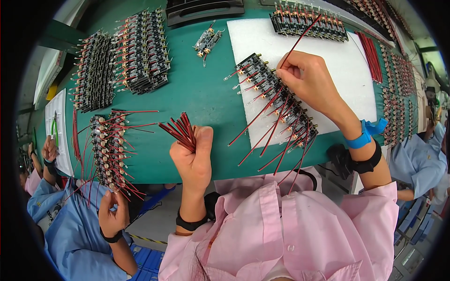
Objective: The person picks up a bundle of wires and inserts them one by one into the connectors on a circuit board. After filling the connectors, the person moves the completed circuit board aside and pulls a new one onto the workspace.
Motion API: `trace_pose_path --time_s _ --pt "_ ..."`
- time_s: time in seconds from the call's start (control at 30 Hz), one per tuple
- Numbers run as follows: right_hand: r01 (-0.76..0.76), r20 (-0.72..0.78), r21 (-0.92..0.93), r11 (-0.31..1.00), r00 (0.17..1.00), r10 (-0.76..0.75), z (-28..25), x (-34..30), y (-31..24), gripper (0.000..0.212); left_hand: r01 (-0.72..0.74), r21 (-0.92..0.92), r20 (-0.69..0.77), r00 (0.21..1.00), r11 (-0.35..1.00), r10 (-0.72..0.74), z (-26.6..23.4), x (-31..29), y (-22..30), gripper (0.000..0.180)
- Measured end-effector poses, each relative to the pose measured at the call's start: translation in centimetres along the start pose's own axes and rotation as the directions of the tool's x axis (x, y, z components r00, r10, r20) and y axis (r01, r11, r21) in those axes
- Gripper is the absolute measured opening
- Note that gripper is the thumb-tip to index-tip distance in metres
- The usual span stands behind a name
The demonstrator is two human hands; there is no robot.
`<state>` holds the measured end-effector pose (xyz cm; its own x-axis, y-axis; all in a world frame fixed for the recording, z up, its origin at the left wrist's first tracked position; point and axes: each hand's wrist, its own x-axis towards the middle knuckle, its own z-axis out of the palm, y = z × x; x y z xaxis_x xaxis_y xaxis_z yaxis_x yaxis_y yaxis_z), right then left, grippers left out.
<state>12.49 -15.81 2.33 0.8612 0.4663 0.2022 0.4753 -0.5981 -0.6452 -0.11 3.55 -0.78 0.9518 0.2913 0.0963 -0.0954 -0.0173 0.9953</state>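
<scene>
Now the right hand (307, 77) pinches one red-and-black wire (307, 31) in its fingers over the circuit-board row (274, 89) on the white foam sheet (349, 93), while further left the left hand (193, 159) clenches a wire bundle (180, 132), probably light, bendy stuff best held near the ends.

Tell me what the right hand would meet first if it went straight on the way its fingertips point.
Most likely the row of circuit boards on the white sheet, just beside the right hand; depth is unclear, so they may already be touching.
</scene>
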Motion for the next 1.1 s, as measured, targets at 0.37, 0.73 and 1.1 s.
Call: trace_pose_path --time_s 0.37,0.73,1.1 --pt "0.077 -0.001 -0.010 0.997 0.997 -0.077 -0.08 0.01 0.02 0.006 0.009 0.014 0.006 1.000 1.000 -0.010 0.00 -0.04 0.02 0.027" --pt "0.111 0.003 -0.047 0.993 0.994 -0.111 -0.12 0.00 -0.08 0.007 0.017 0.003 0.008 1.000 1.000 -0.017 -0.11 -0.06 -0.07 0.026" --pt "0.084 0.049 -0.031 0.996 0.995 -0.083 -0.48 0.16 -0.51 0.008 0.011 -0.002 0.017 1.000 1.000 -0.011 -0.12 0.03 -0.12 0.027"
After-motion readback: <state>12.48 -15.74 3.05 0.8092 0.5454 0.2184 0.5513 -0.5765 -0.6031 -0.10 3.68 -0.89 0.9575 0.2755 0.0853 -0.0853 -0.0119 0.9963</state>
